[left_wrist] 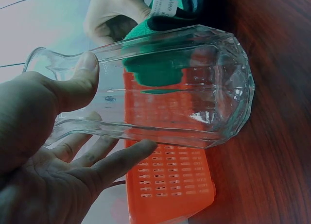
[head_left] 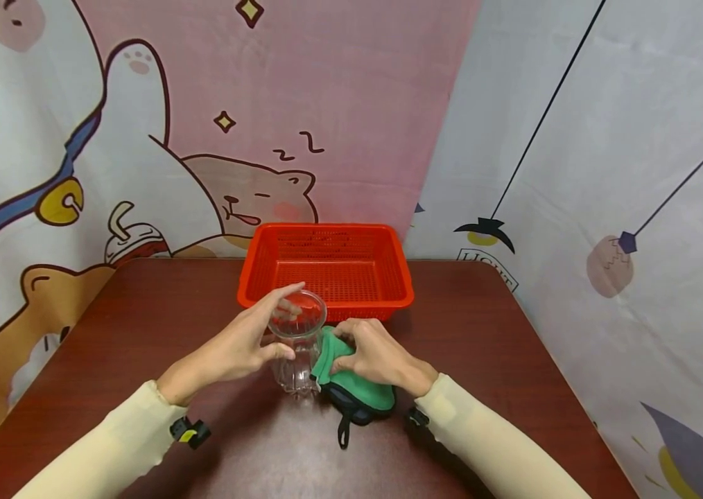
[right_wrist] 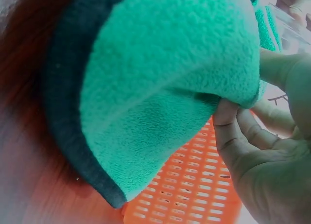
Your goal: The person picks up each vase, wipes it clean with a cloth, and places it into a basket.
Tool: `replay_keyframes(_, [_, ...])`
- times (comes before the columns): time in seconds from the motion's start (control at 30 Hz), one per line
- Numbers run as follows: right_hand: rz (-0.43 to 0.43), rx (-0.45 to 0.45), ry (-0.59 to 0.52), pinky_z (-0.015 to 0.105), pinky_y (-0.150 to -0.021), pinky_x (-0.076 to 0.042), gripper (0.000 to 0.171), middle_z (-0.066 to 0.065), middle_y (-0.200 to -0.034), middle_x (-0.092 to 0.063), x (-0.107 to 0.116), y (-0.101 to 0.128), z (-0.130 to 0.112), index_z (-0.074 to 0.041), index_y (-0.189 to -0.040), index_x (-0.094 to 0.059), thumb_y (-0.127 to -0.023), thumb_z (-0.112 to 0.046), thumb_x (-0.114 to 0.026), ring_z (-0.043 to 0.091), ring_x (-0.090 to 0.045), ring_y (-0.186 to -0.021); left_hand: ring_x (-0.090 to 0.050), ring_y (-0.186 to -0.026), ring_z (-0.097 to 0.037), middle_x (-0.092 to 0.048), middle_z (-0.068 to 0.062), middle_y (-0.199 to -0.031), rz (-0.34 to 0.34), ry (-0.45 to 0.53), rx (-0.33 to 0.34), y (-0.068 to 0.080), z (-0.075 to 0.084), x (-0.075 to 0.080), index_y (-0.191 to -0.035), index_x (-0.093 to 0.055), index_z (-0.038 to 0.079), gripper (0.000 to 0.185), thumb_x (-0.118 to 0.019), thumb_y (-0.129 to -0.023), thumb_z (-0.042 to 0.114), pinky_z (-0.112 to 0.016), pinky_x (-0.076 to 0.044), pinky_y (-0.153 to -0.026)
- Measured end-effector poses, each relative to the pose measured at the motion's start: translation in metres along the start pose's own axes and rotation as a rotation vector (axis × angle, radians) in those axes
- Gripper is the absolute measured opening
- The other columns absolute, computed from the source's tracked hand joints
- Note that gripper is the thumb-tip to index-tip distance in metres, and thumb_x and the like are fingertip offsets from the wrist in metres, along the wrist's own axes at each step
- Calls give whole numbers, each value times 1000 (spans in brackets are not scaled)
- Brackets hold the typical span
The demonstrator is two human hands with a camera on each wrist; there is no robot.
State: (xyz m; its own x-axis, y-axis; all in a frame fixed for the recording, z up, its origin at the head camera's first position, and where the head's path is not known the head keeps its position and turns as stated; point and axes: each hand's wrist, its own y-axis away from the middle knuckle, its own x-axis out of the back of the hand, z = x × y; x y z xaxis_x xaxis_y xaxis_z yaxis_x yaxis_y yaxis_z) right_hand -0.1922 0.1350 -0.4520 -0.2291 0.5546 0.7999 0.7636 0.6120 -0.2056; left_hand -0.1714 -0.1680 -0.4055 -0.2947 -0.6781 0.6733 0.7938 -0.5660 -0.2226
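Observation:
A clear ribbed glass jar (head_left: pixel 296 343) stands upright on the dark red table (head_left: pixel 139 326). My left hand (head_left: pixel 245 343) grips it near the rim, thumb on one side and fingers on the other; the left wrist view shows the jar (left_wrist: pixel 160 88) between thumb and fingers (left_wrist: pixel 121 158). A green cloth with a dark edge (head_left: pixel 354 391) lies beside the jar on the right. My right hand (head_left: pixel 370 353) pinches its upper fold against the jar's side. In the right wrist view the cloth (right_wrist: pixel 165 88) fills most of the frame, held by my fingers (right_wrist: pixel 233 131).
An orange perforated basket (head_left: pixel 325 270) sits just behind the jar and hands, nothing visible inside it. Printed curtains hang at the back and right. A dark strap (head_left: pixel 343 433) from the cloth trails toward me.

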Motion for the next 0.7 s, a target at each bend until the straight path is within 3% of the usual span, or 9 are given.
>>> replay_keyframes(0.7, [79,19,-78,22,-79,-61,32,-8,-102,-82,11,-3,-12,-18,-116,-87,-89,-24,-105,4,-70,-90,-71,-139,-36,-71,-16,-152,4,-13,-4,0,0,-2,-183,-27,25,115,-97,-93,12,-62,-70,-101])
